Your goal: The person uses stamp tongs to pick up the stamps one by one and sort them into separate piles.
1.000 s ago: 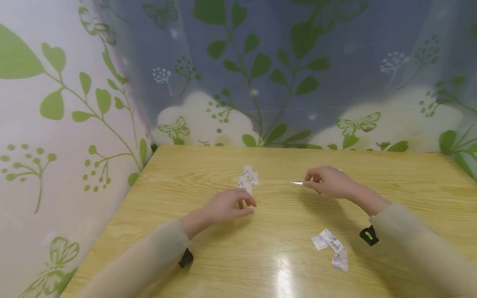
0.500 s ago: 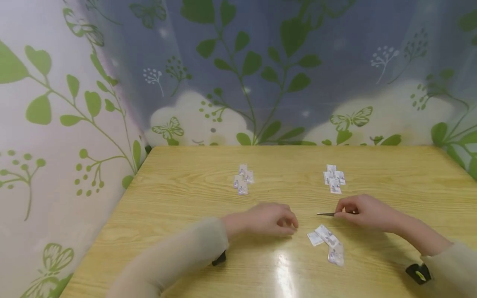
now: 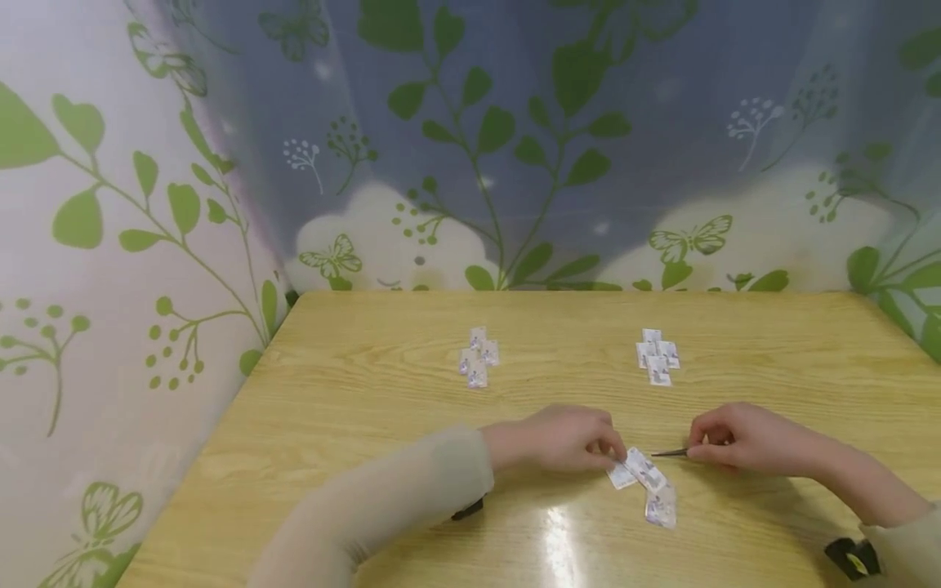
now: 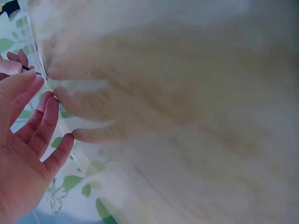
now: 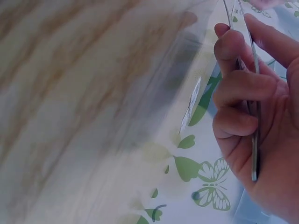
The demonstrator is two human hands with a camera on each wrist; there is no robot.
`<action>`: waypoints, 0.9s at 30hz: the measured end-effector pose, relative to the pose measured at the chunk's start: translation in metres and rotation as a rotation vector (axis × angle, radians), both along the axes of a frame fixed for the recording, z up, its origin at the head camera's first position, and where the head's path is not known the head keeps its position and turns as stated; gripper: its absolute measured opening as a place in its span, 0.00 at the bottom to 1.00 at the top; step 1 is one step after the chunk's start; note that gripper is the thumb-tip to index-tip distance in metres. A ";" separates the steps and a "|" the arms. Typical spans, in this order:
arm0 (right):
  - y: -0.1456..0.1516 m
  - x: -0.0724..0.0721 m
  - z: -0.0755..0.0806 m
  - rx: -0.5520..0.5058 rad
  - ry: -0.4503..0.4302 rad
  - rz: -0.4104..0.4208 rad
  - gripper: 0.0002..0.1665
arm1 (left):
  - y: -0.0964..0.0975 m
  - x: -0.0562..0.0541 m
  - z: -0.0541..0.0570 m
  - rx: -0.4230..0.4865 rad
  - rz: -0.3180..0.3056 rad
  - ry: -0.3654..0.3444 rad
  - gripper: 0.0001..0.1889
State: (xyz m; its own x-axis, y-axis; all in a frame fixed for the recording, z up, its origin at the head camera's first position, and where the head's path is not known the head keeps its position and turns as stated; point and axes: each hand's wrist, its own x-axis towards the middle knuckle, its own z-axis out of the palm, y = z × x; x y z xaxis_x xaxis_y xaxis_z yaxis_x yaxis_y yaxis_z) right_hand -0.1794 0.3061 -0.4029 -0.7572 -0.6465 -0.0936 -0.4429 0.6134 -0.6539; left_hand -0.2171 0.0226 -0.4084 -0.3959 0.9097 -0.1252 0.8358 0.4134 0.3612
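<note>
Three small white printed squares, like thin packets, lie partly overlapping on the table: a left one (image 3: 622, 477), an upper one (image 3: 645, 469) and a lower one (image 3: 661, 508). My left hand (image 3: 562, 438) reaches to the left one, fingertips right at its upper edge. In the left wrist view its fingers (image 4: 49, 126) are loosely bent, tips down on the tabletop. Metal tweezers (image 5: 255, 121) are gripped in my right hand (image 3: 760, 441), fingers wrapped round them. Their tips point left, close beside the upper square in the head view.
Farther back on the wooden table (image 3: 367, 425) lie two cross-shaped clusters of similar squares, a left cluster (image 3: 478, 357) and a right cluster (image 3: 657, 357). Behind the table's far edge hangs a leaf-patterned curtain (image 3: 515, 163); another patterned surface (image 3: 110, 286) borders the left side.
Both hands have come toward the three near squares, the left moving rightward and the right drawing nearer the body from the right cluster. The tweezers stay in the right hand.
</note>
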 end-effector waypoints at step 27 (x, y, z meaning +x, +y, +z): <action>-0.003 0.001 0.003 -0.001 0.024 -0.003 0.10 | 0.008 0.000 -0.001 -0.036 0.054 0.013 0.11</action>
